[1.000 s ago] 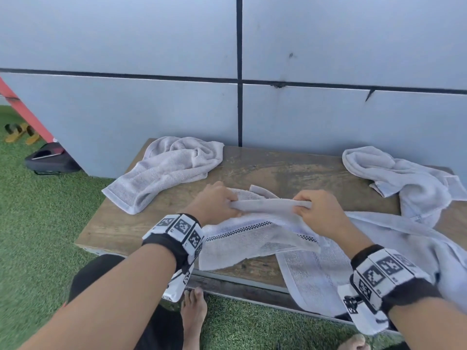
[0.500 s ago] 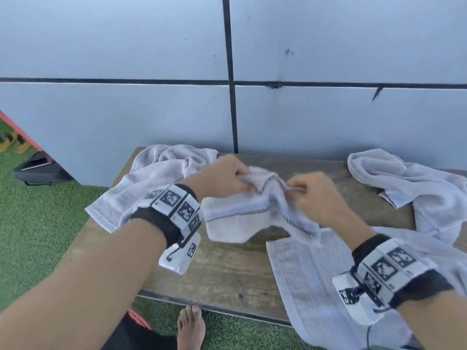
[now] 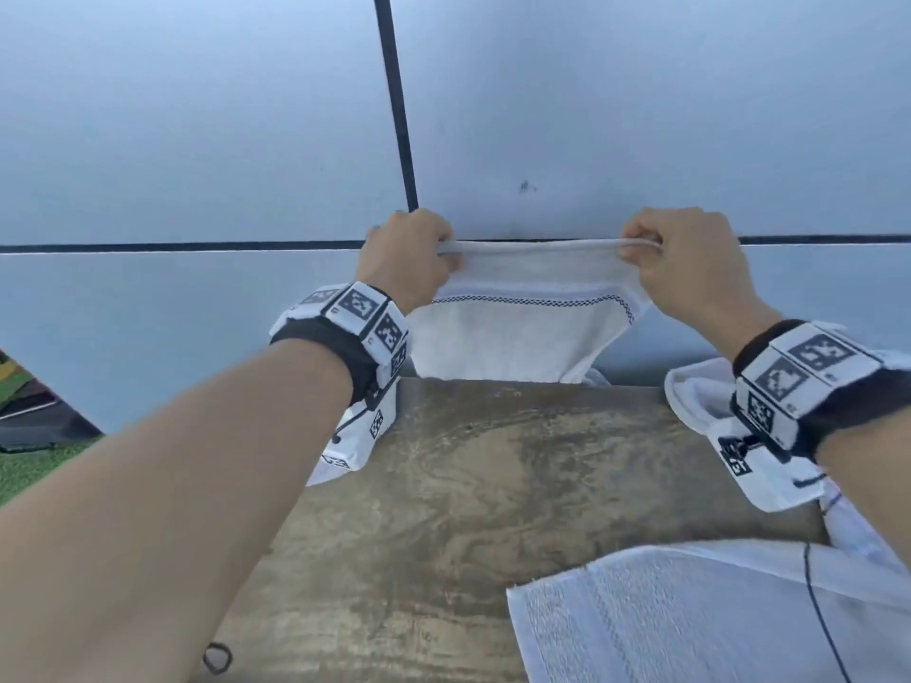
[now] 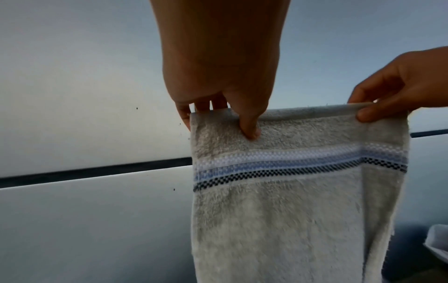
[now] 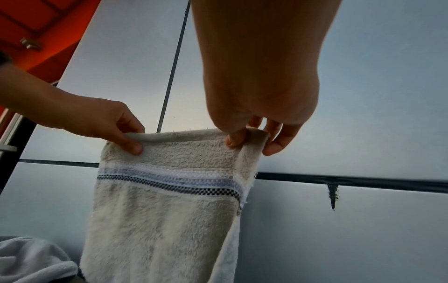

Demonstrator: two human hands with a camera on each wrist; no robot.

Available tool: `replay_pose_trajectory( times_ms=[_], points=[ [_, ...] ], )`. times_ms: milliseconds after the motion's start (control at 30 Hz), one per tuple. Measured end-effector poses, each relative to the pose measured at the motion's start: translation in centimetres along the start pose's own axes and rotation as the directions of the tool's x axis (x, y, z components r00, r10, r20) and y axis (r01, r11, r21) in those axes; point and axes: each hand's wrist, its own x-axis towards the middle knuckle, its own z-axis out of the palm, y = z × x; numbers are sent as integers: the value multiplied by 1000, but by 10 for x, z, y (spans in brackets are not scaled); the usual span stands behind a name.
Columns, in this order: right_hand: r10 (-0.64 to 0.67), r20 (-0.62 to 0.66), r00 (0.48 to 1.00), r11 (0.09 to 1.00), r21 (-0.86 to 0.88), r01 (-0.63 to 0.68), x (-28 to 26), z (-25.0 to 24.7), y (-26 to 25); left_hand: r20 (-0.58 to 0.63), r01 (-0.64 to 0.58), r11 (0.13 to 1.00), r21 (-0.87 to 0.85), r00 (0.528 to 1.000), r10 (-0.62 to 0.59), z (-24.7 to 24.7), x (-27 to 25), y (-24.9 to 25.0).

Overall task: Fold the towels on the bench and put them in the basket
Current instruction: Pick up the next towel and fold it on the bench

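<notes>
A small white towel (image 3: pixel 517 332) with a blue and black checked band hangs in the air in front of the wall, above the far edge of the wooden bench (image 3: pixel 468 485). My left hand (image 3: pixel 409 258) pinches its top left corner and my right hand (image 3: pixel 690 258) pinches its top right corner, the top hem stretched between them. The left wrist view shows my left hand (image 4: pixel 218 114) with the thumb on the towel (image 4: pixel 290 210). In the right wrist view my right hand (image 5: pixel 252 137) grips the towel (image 5: pixel 164 210) corner. No basket is in view.
Another white towel (image 3: pixel 690 618) lies flat on the bench's near right and hangs over the front edge. A crumpled towel (image 3: pixel 700 401) lies at the right, behind my right wrist. A grey panelled wall (image 3: pixel 197 140) stands close behind the bench. Green turf (image 3: pixel 29 470) lies left.
Both hands have lifted the small towel off the bench to about wall-seam height and spread apart, pulling its top hem straight. The head view has tilted upward.
</notes>
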Motion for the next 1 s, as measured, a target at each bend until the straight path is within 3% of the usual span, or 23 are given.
replay_pose_trajectory(
  times_ms=[267,433,567,1000],
  points=[
    [-55,24,998,998,-41,56,2,-7,13,64,104,994,24,992,-105,-5,-4,-27],
    [-88,-3,996,991,-99,87,3,-22,15,-69,85,996,-27,994,-86,-16,-11,-29],
    [-66,-61,996,996,-59,62,-8,-37,15,-144,64,984,-167,986,-88,-26,-15,-28],
    [136,25,990,988,72,-138,-119,-62,-4,57,204,852,-482,978,-202,-32,-125,-38]
  ],
)
